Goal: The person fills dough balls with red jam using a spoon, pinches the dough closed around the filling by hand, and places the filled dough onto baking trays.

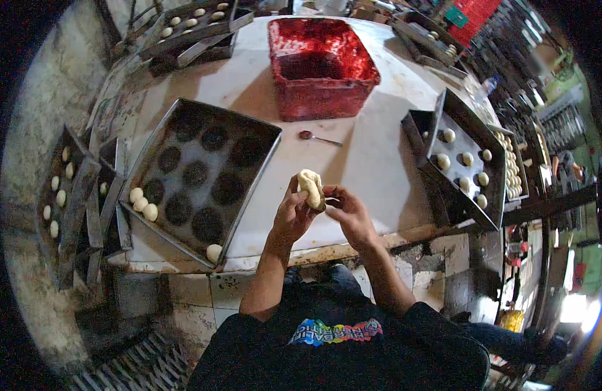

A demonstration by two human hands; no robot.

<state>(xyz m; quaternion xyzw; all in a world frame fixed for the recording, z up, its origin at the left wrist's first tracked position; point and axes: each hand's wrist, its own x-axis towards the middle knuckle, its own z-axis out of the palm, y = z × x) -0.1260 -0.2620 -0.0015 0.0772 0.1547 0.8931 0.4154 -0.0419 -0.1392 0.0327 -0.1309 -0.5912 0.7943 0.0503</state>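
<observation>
Over the table's near edge, my left hand [292, 214] grips a pale, soft piece of dough [309, 185] that is folded and uneven in shape. My right hand [350, 218] is beside it, fingers curled, with thumb and fingertips at the dough's right edge. Whether anything is inside the dough is hidden. Beyond my hands a spoon [325, 139] with dark red paste in its bowl lies on the table. To the left, a dark baking tray [250, 203] with round dark marks has a few dough balls [144, 204] in its near left corner and one dough ball [214, 253] near its closest corner.
A red tub [323, 98] with dark contents stands at the back of the white table [372, 176]. On the right, stacked trays [452, 159] carry several dough balls. More filled trays stand at the far left [73, 195], back left [190, 32] and back right [425, 39].
</observation>
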